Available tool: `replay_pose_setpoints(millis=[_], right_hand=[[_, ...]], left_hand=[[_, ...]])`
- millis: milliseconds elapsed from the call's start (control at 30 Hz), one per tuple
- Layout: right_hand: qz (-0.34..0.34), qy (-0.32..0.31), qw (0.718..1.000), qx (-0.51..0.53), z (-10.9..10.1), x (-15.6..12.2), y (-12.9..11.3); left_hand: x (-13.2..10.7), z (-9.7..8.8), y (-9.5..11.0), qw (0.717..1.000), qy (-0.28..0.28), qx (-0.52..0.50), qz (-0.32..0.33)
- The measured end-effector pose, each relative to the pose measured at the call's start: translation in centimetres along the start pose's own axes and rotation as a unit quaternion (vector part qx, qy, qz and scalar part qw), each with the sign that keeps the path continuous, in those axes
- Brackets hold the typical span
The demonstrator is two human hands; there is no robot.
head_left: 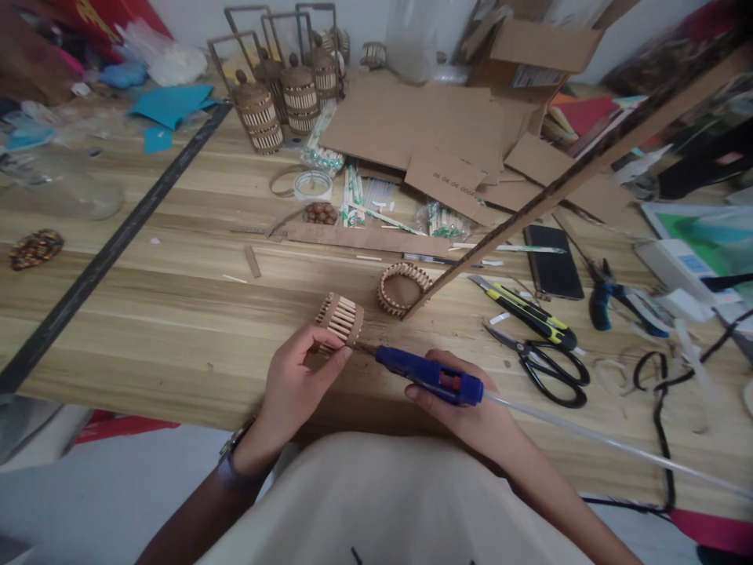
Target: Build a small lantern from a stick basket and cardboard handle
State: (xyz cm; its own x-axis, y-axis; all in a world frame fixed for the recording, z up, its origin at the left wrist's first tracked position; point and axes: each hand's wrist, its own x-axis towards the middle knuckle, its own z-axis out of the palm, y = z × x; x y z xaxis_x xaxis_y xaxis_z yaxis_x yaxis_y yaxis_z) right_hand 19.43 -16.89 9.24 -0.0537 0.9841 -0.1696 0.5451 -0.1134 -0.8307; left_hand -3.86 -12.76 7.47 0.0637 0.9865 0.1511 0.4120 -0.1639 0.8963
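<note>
Within the pinching left hand (pixel 299 378), slatted ring (pixel 342 315), beside glue gun (pixel 420 371) gripped in right hand (pixel 471 416)

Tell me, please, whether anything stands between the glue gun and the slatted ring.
Nothing visible does. The glue gun in the right hand points its nozzle at the edge of the slatted ring, with the left hand gripping close beside that spot. The other ring lies beyond, out of the way.

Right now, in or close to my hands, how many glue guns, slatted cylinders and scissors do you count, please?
Glue gun: 1, in the right hand
Slatted cylinders: 2, one in the left hand, one standing apart
Scissors: 1
Total: 4
</note>
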Motion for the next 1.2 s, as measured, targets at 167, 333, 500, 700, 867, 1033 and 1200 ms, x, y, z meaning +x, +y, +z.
replay_pose_setpoints(millis=[167, 333, 500, 700, 867, 1033, 1200], right_hand=[[0.031, -0.012, 0.999, 0.013, -0.6, -0.4, 0.3], [0.099, -0.016, 0.98, 0.172, -0.9, -1.1, 2.1], [0.199, -0.018, 0.869, 0.452, -2.2, -1.7, 4.2], [0.206, -0.1, 0.81, 0.541, -3.9, -2.4, 5.7], [0.187, -0.013, 0.823, 0.537, -3.9, -2.9, 5.9], [0.162, 0.044, 0.846, 0.506, -3.7, -2.3, 5.8], [0.138, 0.097, 0.856, 0.489, -3.5, -0.6, 6.1]], left_hand=[[0.2, 0.1, 0.3, 1.0, 0.01, -0.005, -0.007], [0.2, 0.2, 0.5, 0.999, 0.017, -0.018, -0.025], [0.3, 0.3, 0.7, 0.998, 0.039, -0.017, -0.044], [0.4, 0.3, 0.6, 0.997, 0.044, -0.017, -0.054], [0.4, 0.4, 0.4, 0.998, 0.047, -0.007, -0.044], [0.4, 0.5, 0.5, 0.999, 0.045, 0.021, 0.0], [0.2, 0.7, 0.4, 0.997, 0.044, 0.05, 0.049]])
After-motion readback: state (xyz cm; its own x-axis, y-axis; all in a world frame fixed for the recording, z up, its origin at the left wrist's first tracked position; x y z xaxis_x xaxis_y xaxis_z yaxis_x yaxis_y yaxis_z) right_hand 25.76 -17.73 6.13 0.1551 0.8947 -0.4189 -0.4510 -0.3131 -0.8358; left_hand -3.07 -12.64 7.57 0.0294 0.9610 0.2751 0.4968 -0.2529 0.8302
